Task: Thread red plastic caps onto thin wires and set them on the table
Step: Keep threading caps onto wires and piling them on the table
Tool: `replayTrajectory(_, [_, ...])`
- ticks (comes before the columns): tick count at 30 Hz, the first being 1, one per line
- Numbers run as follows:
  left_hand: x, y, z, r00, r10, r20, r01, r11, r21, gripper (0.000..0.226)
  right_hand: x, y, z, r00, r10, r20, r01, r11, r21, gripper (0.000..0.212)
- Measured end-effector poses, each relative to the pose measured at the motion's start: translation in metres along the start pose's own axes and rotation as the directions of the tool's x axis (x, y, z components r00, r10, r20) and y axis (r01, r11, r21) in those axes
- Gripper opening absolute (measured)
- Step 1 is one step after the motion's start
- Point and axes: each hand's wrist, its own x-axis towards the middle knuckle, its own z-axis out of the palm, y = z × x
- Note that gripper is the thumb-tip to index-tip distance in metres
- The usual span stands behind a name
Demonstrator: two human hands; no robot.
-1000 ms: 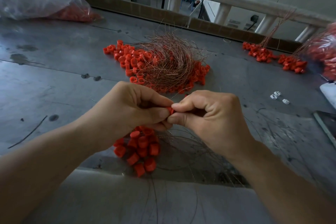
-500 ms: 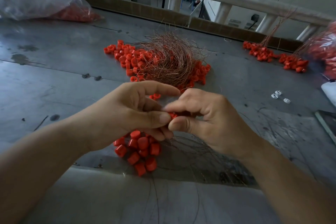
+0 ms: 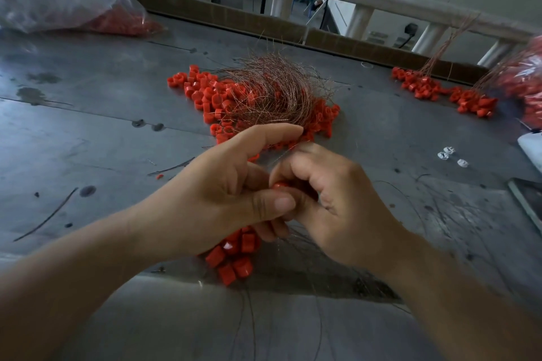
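Fingers of left hand (image 3: 205,208) and right hand (image 3: 337,211) still pinch red cap (image 3: 280,185), left forefinger now lifted straight.

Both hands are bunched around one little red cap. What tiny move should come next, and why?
Probably finish threading the red cap: the left hand and right hand both pinch it above the table, and it has not been set down with the wired pile. How far it is threaded is hidden.
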Motion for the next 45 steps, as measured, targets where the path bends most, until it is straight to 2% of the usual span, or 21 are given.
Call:
replayTrajectory(4, [-0.002, 0.000, 0.002, 1.000, -0.019, -0.024, 0.019, 1.000, 0.020, 0.059, -0.001, -0.001, 0.001, 1.000, -0.009, 0.002, 0.010, 1.000, -0.012, 0.003])
replayTrajectory(10, [0.001, 0.004, 0.000, 0.998, -0.053, -0.027, 0.051, 0.996, -0.067, 0.058, 0.000, 0.002, -0.002, 0.999, 0.015, -0.030, -0.012, 0.997, 0.073, 0.007])
replayTrajectory(14, [0.005, 0.005, -0.003, 0.990, -0.074, -0.120, 0.066, 0.995, -0.073, 0.047, 0.002, 0.003, 0.000, 0.995, 0.027, -0.091, -0.014, 0.991, 0.136, 0.023])
replayTrajectory(17, [0.006, 0.007, -0.006, 0.992, -0.046, -0.121, 0.037, 0.996, -0.076, 0.048, 0.003, 0.004, -0.001, 0.994, 0.090, -0.065, -0.078, 0.982, 0.170, 0.038])
replayTrajectory(20, [0.005, 0.010, -0.011, 0.993, -0.022, -0.120, 0.000, 0.984, -0.179, 0.049, 0.003, 0.005, -0.002, 0.987, 0.163, -0.016, -0.154, 0.957, 0.248, 0.031])
replayTrajectory(24, [0.006, 0.009, -0.015, 0.989, -0.007, -0.150, -0.031, 0.969, -0.247, 0.041, 0.003, 0.007, -0.003, 0.990, 0.133, -0.043, -0.118, 0.960, 0.255, 0.006])
replayTrajectory(27, [0.006, 0.009, -0.018, 0.983, -0.006, -0.186, -0.036, 0.975, -0.220, 0.044, 0.003, 0.009, -0.005, 0.990, 0.113, -0.089, -0.093, 0.975, 0.200, 0.012])
replayTrajectory(30, [0.006, 0.011, -0.018, 0.977, -0.024, -0.211, -0.016, 0.982, -0.188, 0.041, 0.003, 0.010, -0.007, 0.988, 0.118, -0.101, -0.102, 0.984, 0.145, 0.009])
replayTrajectory(34, [0.006, 0.010, -0.018, 0.948, -0.072, -0.309, 0.078, 0.997, 0.007, 0.034, 0.002, 0.012, -0.007, 0.989, 0.108, -0.103, -0.101, 0.992, 0.070, 0.007])
replayTrajectory(42, [0.006, 0.009, -0.024, 0.928, -0.075, -0.365, 0.156, 0.968, 0.198, 0.040, 0.003, 0.016, -0.004, 0.996, 0.082, -0.018, -0.083, 0.996, -0.033, 0.009])
replayTrajectory(45, [0.007, 0.009, -0.025, 0.912, -0.046, -0.406, 0.146, 0.965, 0.218, 0.027, 0.002, 0.017, -0.003, 0.993, 0.111, 0.030, -0.110, 0.992, -0.055, 0.005])
